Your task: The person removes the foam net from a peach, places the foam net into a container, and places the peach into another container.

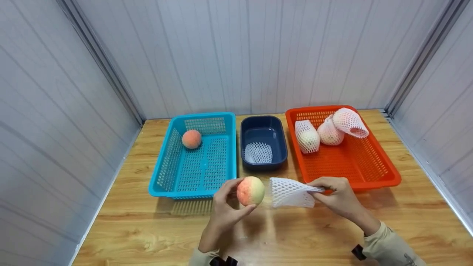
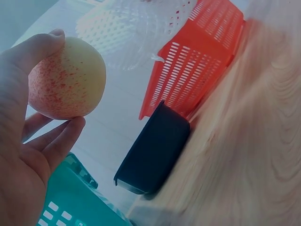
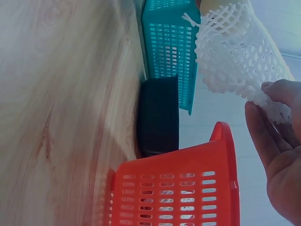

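Observation:
A red-and-yellow peach (image 1: 251, 191) is held above the table between the thumb and fingers of my left hand (image 1: 226, 207). My right hand (image 1: 338, 195) pinches one end of a white foam fruit net (image 1: 292, 192). The net's wide end points left toward the peach; in the head view a small gap separates them. The left wrist view shows the peach (image 2: 70, 80) gripped from its red side, its yellow side facing the net (image 2: 127, 35). In the right wrist view the thumb and fingers squeeze the net's gathered end, and the net (image 3: 240, 56) partly covers the peach.
A blue basket (image 1: 157, 173) holding one peach (image 1: 191, 139) stands at the left. Between the baskets, a dark blue tub (image 1: 264, 129) contains a flat foam net (image 1: 258, 153). At the right, an orange basket (image 1: 332, 168) carries netted peaches (image 1: 308, 137). Panel walls enclose the wooden table (image 1: 147, 229).

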A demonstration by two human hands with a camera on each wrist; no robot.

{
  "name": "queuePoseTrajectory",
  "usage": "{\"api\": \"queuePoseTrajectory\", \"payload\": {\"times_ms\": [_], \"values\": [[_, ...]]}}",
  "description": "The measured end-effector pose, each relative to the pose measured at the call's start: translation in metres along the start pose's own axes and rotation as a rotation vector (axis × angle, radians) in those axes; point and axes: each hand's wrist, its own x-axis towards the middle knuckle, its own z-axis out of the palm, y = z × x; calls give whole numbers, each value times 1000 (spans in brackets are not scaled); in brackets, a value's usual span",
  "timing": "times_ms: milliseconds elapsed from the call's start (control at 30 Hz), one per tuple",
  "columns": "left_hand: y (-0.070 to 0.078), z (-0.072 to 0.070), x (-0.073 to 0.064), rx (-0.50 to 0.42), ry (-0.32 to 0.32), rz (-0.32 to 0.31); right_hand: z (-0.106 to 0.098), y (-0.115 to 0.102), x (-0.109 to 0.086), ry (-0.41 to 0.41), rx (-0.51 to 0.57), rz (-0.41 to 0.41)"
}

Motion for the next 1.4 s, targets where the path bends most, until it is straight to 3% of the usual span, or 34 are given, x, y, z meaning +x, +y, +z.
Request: {"api": "queuePoseTrajectory", "payload": {"times_ms": [567, 800, 967, 1067, 1300, 1400], "values": [[6, -31, 13, 78, 82, -83, -1, 0, 7, -20, -3, -18], [11, -45, 16, 102, 51, -149, 0, 0, 7, -25, -10, -9], [19, -61, 29, 187, 15, -234, 1, -1, 7, -24, -16, 7], [20, -75, 39, 188, -23, -286, 2, -1, 8, -27, -16, -9], [9, -112, 60, 151, -101, -390, 3, -3, 9, -41, -16, -30], [-8, -124, 67, 165, -134, -424, 5, -3, 9, -49, -20, -27]]}}
